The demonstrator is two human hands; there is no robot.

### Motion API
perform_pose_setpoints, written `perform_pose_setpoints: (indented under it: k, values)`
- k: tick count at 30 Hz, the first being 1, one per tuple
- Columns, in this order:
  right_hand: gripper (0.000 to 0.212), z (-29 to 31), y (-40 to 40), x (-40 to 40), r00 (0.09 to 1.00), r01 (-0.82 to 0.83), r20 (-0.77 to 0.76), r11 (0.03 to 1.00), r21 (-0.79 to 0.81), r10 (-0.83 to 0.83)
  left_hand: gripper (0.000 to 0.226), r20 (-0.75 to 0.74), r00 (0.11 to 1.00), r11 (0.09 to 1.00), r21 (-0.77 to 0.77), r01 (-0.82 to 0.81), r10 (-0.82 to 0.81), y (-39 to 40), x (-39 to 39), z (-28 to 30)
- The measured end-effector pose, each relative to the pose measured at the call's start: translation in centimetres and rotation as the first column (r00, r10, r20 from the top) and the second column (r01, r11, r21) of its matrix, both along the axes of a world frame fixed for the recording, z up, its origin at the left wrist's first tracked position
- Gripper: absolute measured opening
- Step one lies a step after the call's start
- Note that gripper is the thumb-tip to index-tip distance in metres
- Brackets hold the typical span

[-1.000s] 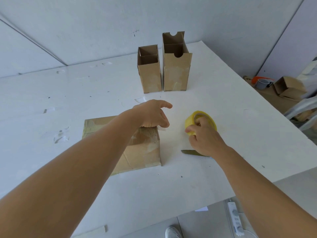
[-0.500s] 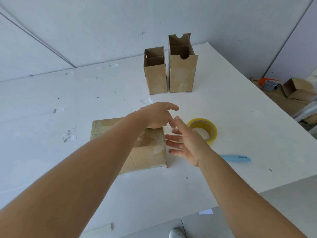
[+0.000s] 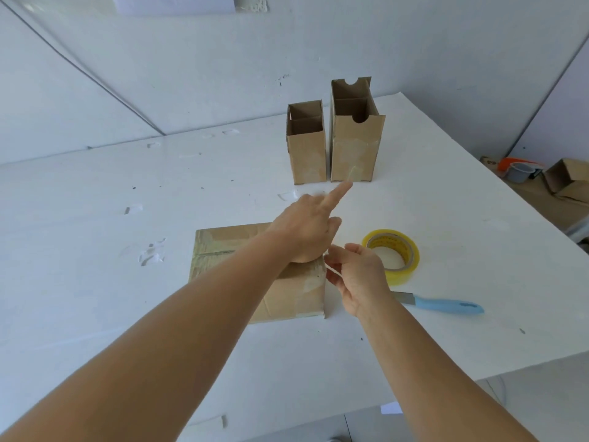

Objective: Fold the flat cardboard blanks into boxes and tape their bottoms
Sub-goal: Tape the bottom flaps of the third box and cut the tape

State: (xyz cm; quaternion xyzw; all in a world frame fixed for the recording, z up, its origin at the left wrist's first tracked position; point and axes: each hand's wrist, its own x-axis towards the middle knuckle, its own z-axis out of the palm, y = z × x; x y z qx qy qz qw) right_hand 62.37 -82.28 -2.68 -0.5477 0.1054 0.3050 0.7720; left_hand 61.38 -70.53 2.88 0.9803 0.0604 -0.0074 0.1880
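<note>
A cardboard box [image 3: 220, 253] lies on its side on the white table [image 3: 127, 314], with its taped end facing right. My left hand [image 3: 306, 231] rests its heel on that end, index finger stretched forward. Right beside the box's right edge, my right hand [image 3: 357, 275] has its fingers curled and seems to pinch a thin strip of clear tape. The yellow tape roll [image 3: 406, 247] lies flat just right of my right hand, untouched. Two folded boxes, a short one [image 3: 306, 157] and a tall one [image 3: 353, 154], stand upright side by side at the back.
A knife with a blue handle [image 3: 446, 306] lies on the table behind my right wrist. The table's right edge runs diagonally close by. Beyond it on the floor are more cardboard boxes [image 3: 569, 181] and an orange and grey container [image 3: 518, 169].
My right hand let go of the tape roll, left it flat on the table, and came to the box's right edge. My left index finger has straightened forward.
</note>
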Motion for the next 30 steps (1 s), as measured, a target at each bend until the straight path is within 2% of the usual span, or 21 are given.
perform_pose_setpoints:
  k: [2,4,7,9,12,13,15,16,18,19,22,26,28,30]
  values:
    - [0.019,-0.3,0.3,-0.6,0.999,-0.005,0.033,1.0,-0.019,0.005,0.056,0.071,0.994,0.996,0.028,-0.08,0.078,-0.5,-0.4,0.4]
    - [0.025,-0.6,0.6,-0.9,0.997,0.003,0.083,0.998,-0.062,0.002,0.045,0.172,0.976,0.981,0.119,-0.154,0.132,-1.0,-1.1,0.8]
    - [0.033,-0.8,1.0,-0.7,0.984,0.028,0.179,0.986,-0.166,0.002,0.03,0.274,0.956,0.941,0.286,-0.183,0.103,-0.4,-2.7,1.2]
    - [0.031,-1.1,1.2,-0.6,0.972,0.018,0.231,0.968,-0.25,0.042,0.033,0.225,0.972,0.957,0.263,-0.126,0.066,0.4,-5.0,0.9]
    - [0.017,-1.1,1.6,-0.8,0.965,-0.022,0.239,0.939,-0.342,0.109,0.061,0.132,0.991,0.981,0.191,-0.036,0.01,1.1,-8.8,0.1]
    - [0.023,-1.2,1.5,-0.9,0.964,-0.044,0.223,0.915,-0.4,0.144,0.066,0.102,0.995,0.977,0.212,-0.021,-0.001,1.2,-9.4,-0.2]
    - [0.03,-1.0,1.0,-1.1,0.952,-0.067,0.22,0.843,-0.534,0.215,0.059,0.045,0.999,0.97,0.242,-0.008,-0.003,1.3,-9.5,-0.3]
    - [0.028,-0.7,0.6,-1.2,0.934,-0.051,0.269,0.834,-0.549,0.235,0.054,0.017,1.0,0.97,0.244,-0.008,0.004,1.2,-9.4,-0.2]
    - [0.031,0.7,0.1,-1.7,0.863,-0.028,0.441,0.894,-0.448,0.248,0.05,-0.006,1.0,0.973,0.23,-0.011,0.013,1.1,-9.1,0.1]
    - [0.034,1.6,0.0,-2.2,0.827,-0.077,0.489,0.919,-0.387,0.275,0.051,-0.014,1.0,0.974,0.228,-0.009,0.012,1.0,-9.1,0.1]
    - [0.052,2.8,0.4,-4.0,0.756,-0.257,0.496,0.89,-0.376,0.428,0.053,-0.095,0.995,0.971,0.235,0.036,-0.014,1.3,-9.5,0.0]
    - [0.047,2.7,0.6,-4.4,0.789,-0.199,0.486,0.905,-0.377,0.376,0.06,-0.205,0.975,0.969,0.211,0.127,-0.083,1.9,-10.0,0.3]
    - [0.034,2.9,0.6,-4.2,0.819,-0.206,0.442,0.905,-0.371,0.367,0.063,-0.218,0.975,0.966,0.235,0.103,-0.051,2.8,-11.1,0.5]
    - [0.024,3.2,0.8,-4.0,0.823,-0.225,0.419,0.897,-0.38,0.384,0.069,-0.192,0.98,0.959,0.283,0.013,0.043,4.0,-12.7,0.2]
